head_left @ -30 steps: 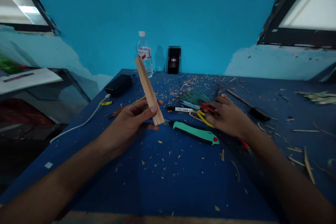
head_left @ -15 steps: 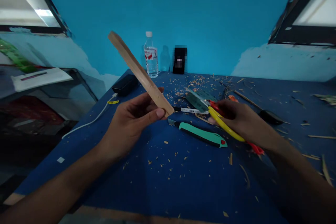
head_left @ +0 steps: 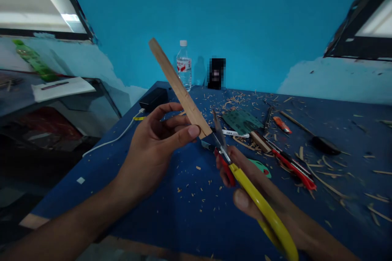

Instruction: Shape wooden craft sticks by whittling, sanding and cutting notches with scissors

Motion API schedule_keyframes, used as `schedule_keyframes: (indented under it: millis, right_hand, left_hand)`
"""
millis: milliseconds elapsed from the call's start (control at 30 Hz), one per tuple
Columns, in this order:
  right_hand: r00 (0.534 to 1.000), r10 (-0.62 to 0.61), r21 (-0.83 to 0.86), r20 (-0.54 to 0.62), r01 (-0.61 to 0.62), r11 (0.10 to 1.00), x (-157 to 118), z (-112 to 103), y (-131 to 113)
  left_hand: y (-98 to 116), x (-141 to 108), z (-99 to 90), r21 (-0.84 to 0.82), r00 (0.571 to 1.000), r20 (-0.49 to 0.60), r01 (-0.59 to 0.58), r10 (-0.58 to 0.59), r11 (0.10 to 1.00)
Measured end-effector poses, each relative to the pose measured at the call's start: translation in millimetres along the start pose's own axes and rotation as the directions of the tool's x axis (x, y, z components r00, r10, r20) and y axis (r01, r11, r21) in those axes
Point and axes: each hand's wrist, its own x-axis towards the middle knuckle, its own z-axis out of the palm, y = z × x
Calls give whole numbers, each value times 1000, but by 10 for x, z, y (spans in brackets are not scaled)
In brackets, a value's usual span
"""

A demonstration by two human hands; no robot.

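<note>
My left hand (head_left: 156, 147) pinches the lower end of a flat wooden strip (head_left: 180, 89) between thumb and fingers. The strip slants up and away to the left, above the table. My right hand (head_left: 245, 179) is closed around scissors (head_left: 251, 189) with yellow and red handles. Their metal blades point up beside the strip's lower end; whether they touch it I cannot tell. Under my right hand lies a green craft knife (head_left: 260, 167), mostly hidden. A white marker (head_left: 235, 133) lies behind the blades.
A red cutter (head_left: 294, 167), a wooden block (head_left: 260, 142), a dark green sheet (head_left: 243, 121) and an orange piece (head_left: 281, 124) lie among shavings on the blue table (head_left: 171, 220). A water bottle (head_left: 184, 69) and black box (head_left: 154, 98) stand at the back left.
My right hand has brought the scissors left to the strip's lower end and turned them, uncovering the red cutter and wooden block. The strip stays in my left hand. The view has shifted slightly.
</note>
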Motion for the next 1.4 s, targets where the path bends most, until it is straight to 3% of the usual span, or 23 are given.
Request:
schedule_keyframes:
  millis: [233, 367, 800, 1000, 1133, 1300, 1400]
  right_hand:
    - [999, -36, -51, 16, 37, 998, 52, 38, -177]
    - [999, -44, -61, 0, 44, 997, 39, 55, -167]
    - [1000, -4, -80, 6, 5, 997, -12, 32, -37]
    - [996, -20, 26, 87, 18, 1000, 60, 60, -140]
    - [1000, -13, 66, 25, 11, 998, 95, 118, -141]
    - [1000, 1, 241, -22, 5, 971, 108, 192, 56]
    - [1000, 1, 167, -18, 2, 986, 127, 195, 92]
  left_hand:
    - [-29, -1, 28, 71, 995, 5, -104, 104, 992]
    - [-17, -37, 64, 162, 988, -33, -142, 149, 977]
    - [-64, -48, 101, 181, 985, -22, -165, 171, 970]
    - [-83, -42, 126, 190, 988, -7, -152, 156, 970]
    - [-98, -51, 122, 145, 993, 3, -118, 119, 982]
    - [-135, -35, 78, 175, 992, 26, -127, 124, 976]
    - [-159, -3, 48, 183, 991, 47, -135, 129, 974]
